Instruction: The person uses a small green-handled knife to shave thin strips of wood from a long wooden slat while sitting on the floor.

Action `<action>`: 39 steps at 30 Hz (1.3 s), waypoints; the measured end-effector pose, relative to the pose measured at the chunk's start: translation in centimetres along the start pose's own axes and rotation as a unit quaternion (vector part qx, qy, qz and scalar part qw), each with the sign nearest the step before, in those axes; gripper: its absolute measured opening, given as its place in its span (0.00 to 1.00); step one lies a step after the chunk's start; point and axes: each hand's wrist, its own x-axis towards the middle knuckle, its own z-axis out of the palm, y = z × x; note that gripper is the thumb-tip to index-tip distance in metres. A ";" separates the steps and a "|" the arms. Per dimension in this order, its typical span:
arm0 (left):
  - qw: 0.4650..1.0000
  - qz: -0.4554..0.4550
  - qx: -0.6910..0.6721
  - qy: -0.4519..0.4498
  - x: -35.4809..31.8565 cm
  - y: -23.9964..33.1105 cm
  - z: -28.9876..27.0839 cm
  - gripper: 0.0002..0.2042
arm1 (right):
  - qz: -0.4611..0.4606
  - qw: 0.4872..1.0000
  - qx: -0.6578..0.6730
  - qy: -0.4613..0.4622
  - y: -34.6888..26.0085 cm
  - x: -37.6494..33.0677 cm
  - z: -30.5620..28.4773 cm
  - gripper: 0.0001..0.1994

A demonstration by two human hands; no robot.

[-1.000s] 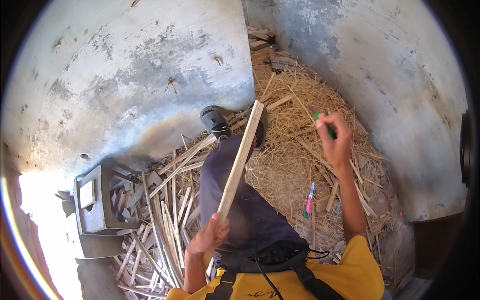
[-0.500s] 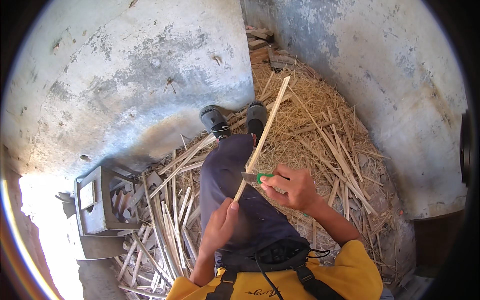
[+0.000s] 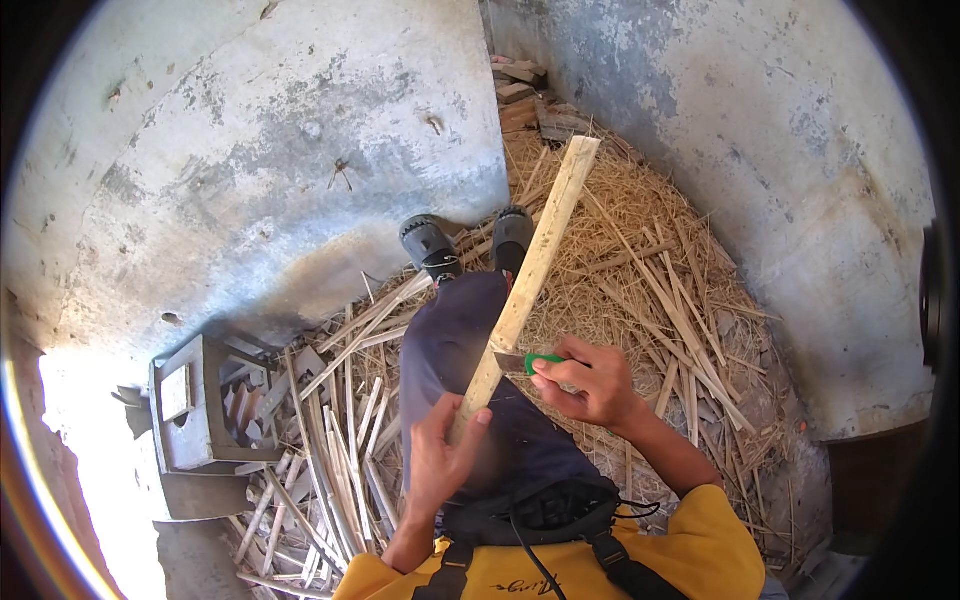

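A long, pale wooden strip (image 3: pixel 541 248) slants up and away across my legs, its broad face turned toward me. My left hand (image 3: pixel 440 452) is closed around its near end, the thumb lying along one edge. In my right hand (image 3: pixel 592 386) is a short knife (image 3: pixel 540 364) with a green handle. Its blade (image 3: pixel 509 363) touches the strip's right edge, a little beyond my left hand. Fingers of the right hand cover part of the handle.
Loose wooden strips (image 3: pixel 340 450) lie in a heap at the left, beside a wooden box-like frame (image 3: pixel 187 410). Straw-like shavings (image 3: pixel 620 240) and more sticks cover the floor ahead and to the right. Weathered walls (image 3: pixel 260 140) stand close in front and at the right (image 3: pixel 760 180).
My left hand has turned the strip from its narrow edge to its broad face. The knife has shifted slightly right and down, its blade still against the wood.
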 end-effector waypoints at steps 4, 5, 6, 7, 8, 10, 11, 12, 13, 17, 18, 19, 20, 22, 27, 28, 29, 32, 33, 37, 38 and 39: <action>1.000 -0.002 -0.003 -0.004 -0.1 0.7 0.1 0.13 | -0.004 1.000 0.018 0.011 -0.3 0.6 -0.5 0.11; 1.000 -0.004 -0.003 -0.007 -0.1 0.9 0.1 0.15 | -0.004 1.000 0.017 0.012 -0.2 0.5 -0.6 0.11; 1.000 -0.003 -0.004 -0.008 -0.1 0.9 0.1 0.15 | -0.004 1.000 0.020 0.004 0.0 0.4 -0.7 0.10; 1.000 -0.005 -0.002 -0.009 -0.1 1.0 0.1 0.15 | -0.004 1.000 0.022 -0.003 0.0 0.4 -0.7 0.10; 1.000 -0.007 0.000 -0.010 -0.1 1.0 0.1 0.14 | -0.004 1.000 0.022 -0.003 0.0 0.4 -0.7 0.10; 1.000 -0.001 -0.002 -0.006 -0.2 1.1 0.3 0.14 | 0.004 1.000 0.002 0.003 -0.2 0.5 -0.6 0.05; 1.000 0.004 -0.004 -0.002 -0.2 1.1 0.4 0.14 | 0.005 1.000 0.002 0.003 -0.3 0.5 -0.7 0.05; 1.000 0.004 -0.004 -0.003 -0.2 1.2 0.4 0.14 | -0.006 1.000 -0.004 -0.001 -0.4 0.7 -0.9 0.08; 1.000 0.005 0.012 -0.002 -0.1 1.3 0.2 0.13 | -0.017 1.000 -0.010 -0.006 -0.4 0.8 -1.0 0.11; 1.000 -0.006 0.021 -0.004 -0.1 0.7 0.3 0.12 | -0.028 0.999 -0.035 -0.003 -0.1 1.1 -0.8 0.11; 1.000 -0.006 0.021 -0.004 -0.1 0.8 0.3 0.12 | -0.033 0.999 -0.042 0.001 0.1 1.1 -0.8 0.10; 1.000 -0.005 0.022 -0.003 -0.1 1.0 0.3 0.12 | -0.038 0.998 -0.049 0.005 0.2 1.1 -0.8 0.10; 1.000 -0.005 0.023 -0.002 -0.2 1.0 0.3 0.12 | -0.038 0.998 -0.049 0.005 0.2 1.2 -0.7 0.10; 1.000 -0.010 0.022 -0.001 -0.2 0.8 0.3 0.12 | -0.044 0.997 -0.064 0.005 0.2 1.3 -0.6 0.09; 0.999 -0.008 0.041 0.001 -0.3 0.1 -0.1 0.13 | -0.043 0.997 -0.060 0.010 0.3 1.6 -0.1 0.08; 0.999 -0.003 0.046 0.006 -0.4 0.0 -0.2 0.13 | -0.047 0.997 -0.065 0.012 0.4 1.7 -0.1 0.07; 0.999 0.002 0.051 0.009 -0.4 -0.1 -0.2 0.12 | -0.047 0.997 -0.066 0.011 0.3 1.8 0.0 0.07; 0.998 -0.014 0.054 0.006 -0.4 -0.1 -0.4 0.13 | -0.056 0.993 -0.102 0.020 1.4 1.5 0.2 0.05; 0.998 -0.014 0.054 0.007 -1.0 -0.4 -0.7 0.13 | -0.063 0.989 -0.127 0.031 2.6 1.2 0.2 0.05; 0.997 -0.050 0.049 -0.033 -4.2 -2.5 -1.8 0.15 | 0.255 0.948 -0.067 0.180 12.9 3.4 -6.5 0.08; 0.994 -0.087 0.052 -0.040 -4.5 -2.7 -2.2 0.16 | 0.253 0.949 -0.063 0.177 12.8 3.3 -6.4 0.08; 0.994 -0.097 0.049 -0.017 -4.3 -3.5 -2.2 0.16 | 0.227 0.957 -0.056 0.173 12.2 3.0 -6.2 0.08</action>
